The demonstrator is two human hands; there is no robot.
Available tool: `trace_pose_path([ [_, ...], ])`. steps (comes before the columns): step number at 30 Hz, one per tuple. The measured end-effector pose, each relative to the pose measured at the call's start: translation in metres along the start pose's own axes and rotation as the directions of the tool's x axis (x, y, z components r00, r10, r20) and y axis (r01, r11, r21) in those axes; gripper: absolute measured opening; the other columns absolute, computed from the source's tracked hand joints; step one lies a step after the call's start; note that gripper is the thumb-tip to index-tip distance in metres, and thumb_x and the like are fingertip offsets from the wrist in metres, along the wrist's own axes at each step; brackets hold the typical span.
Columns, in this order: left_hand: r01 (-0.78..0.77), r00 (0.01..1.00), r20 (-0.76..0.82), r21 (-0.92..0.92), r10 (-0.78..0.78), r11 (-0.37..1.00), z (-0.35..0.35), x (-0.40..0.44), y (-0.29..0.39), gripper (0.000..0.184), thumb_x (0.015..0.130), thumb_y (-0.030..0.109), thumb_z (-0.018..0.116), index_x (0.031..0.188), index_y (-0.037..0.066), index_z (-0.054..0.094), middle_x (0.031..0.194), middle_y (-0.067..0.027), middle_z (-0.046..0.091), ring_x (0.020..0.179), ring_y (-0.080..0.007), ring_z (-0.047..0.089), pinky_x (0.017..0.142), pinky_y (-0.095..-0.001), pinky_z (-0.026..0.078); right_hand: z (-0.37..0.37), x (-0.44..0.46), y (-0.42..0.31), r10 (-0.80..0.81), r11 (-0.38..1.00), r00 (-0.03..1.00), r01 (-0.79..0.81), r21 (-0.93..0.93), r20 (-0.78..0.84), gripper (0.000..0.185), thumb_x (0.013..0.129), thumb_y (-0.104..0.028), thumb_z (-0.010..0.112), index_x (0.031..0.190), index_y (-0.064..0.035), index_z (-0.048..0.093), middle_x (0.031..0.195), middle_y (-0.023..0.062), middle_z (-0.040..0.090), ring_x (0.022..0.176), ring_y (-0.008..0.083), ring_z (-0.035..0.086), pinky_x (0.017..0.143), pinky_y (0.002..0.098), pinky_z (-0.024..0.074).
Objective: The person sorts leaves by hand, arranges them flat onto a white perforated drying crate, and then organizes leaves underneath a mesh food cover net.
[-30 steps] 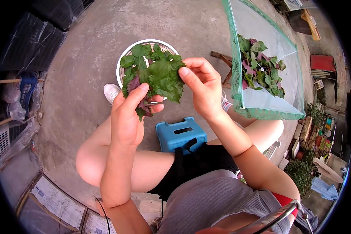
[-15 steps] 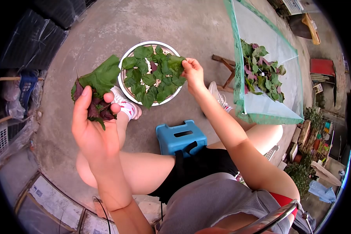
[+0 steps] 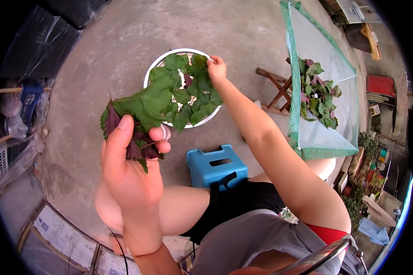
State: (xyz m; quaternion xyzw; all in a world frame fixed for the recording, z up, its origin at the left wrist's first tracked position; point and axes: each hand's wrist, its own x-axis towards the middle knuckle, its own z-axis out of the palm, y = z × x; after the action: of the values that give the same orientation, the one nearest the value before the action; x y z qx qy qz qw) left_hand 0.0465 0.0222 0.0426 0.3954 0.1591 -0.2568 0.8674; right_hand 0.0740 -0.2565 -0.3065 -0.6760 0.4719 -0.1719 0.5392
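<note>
My left hand (image 3: 135,169) is closed around a small bunch of perilla leaves (image 3: 147,103), green on one side and purple on the other, held up in front of the tray. Farther out, a round white-rimmed tray (image 3: 147,73) stands low over the floor, with green leaves (image 3: 181,96) spread across its patterned surface. At the tray's far right rim, my right hand (image 3: 217,68) has its fingers pinched at the edge of a green leaf (image 3: 199,60). The fingertips are partly hidden from view.
A blue plastic stool (image 3: 218,165) stands between my legs. To the right, a green-edged mesh cover (image 3: 323,41) surrounds a heap of leaves (image 3: 317,94), beside a wooden folding stand (image 3: 277,89). Dark wrapped stacks (image 3: 32,46) line the left side.
My right hand has moved the leaf toward the far side of the tray. My left hand with its bunch has shifted right and nearer to me, now overlapping the tray's left edge.
</note>
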Motion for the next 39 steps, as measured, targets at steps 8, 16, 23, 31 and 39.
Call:
trace_pose_path([
  [8,-0.013,1.000,-0.004,0.062,0.014,0.998,-0.009,0.003,-0.005,0.023,0.088,0.019,0.050,0.096,-0.001,0.058,0.075,-0.0083,0.061,0.063,-0.0157,0.056,0.055,-0.0260,0.045,-0.018,-0.023,0.011,0.015,0.983,0.998,-0.026,-0.184,-0.061,0.040,0.077,-0.011,0.062,0.115,-0.0005,0.055,0.095,0.0089,0.064,0.085,0.0153,0.059,0.078,0.0279,0.0463],
  [16,0.065,0.997,0.030,0.126,-0.069,0.990,-0.020,-0.001,-0.031,0.021,0.088,0.015,0.052,0.101,-0.001,0.057,0.082,-0.0065,0.062,0.066,-0.0125,0.060,0.056,-0.0257,0.050,-0.065,-0.133,-0.070,-0.042,0.901,0.807,-0.225,0.371,0.589,0.038,0.095,-0.032,0.042,0.104,0.0004,0.058,0.089,0.0064,0.063,0.078,0.0165,0.059,0.068,0.0280,0.0451],
  [23,0.274,0.934,0.165,0.240,-0.317,0.931,-0.017,-0.018,-0.094,0.021,0.089,0.015,0.050,0.104,0.001,0.056,0.086,-0.0055,0.063,0.068,-0.0106,0.058,0.054,-0.0215,0.048,-0.156,-0.200,-0.128,-0.080,0.689,0.453,-0.618,0.378,0.888,0.064,0.089,-0.056,0.038,0.110,0.0015,0.056,0.100,0.0135,0.063,0.076,0.0202,0.060,0.062,0.0310,0.0461],
  [31,0.246,0.927,0.211,0.283,-0.310,0.927,-0.013,-0.031,-0.103,0.021,0.090,0.014,0.051,0.107,0.002,0.054,0.092,-0.0056,0.060,0.071,-0.0107,0.058,0.056,-0.0222,0.049,-0.174,-0.197,-0.140,-0.075,0.762,0.642,-0.457,0.459,0.763,0.014,0.087,-0.014,0.061,0.095,-0.0033,0.057,0.077,0.0073,0.064,0.054,0.0103,0.055,0.046,0.0191,0.0391],
  [39,0.385,0.850,0.289,0.232,-0.441,0.893,-0.017,-0.038,-0.107,0.021,0.091,0.017,0.051,0.104,0.001,0.056,0.091,-0.0065,0.059,0.074,-0.0119,0.058,0.058,-0.0250,0.049,-0.095,-0.154,-0.072,0.090,0.977,0.786,-0.188,0.098,0.612,0.019,0.090,-0.011,0.053,0.107,-0.0021,0.054,0.077,0.0054,0.066,0.051,0.0074,0.053,0.046,0.0196,0.0403],
])
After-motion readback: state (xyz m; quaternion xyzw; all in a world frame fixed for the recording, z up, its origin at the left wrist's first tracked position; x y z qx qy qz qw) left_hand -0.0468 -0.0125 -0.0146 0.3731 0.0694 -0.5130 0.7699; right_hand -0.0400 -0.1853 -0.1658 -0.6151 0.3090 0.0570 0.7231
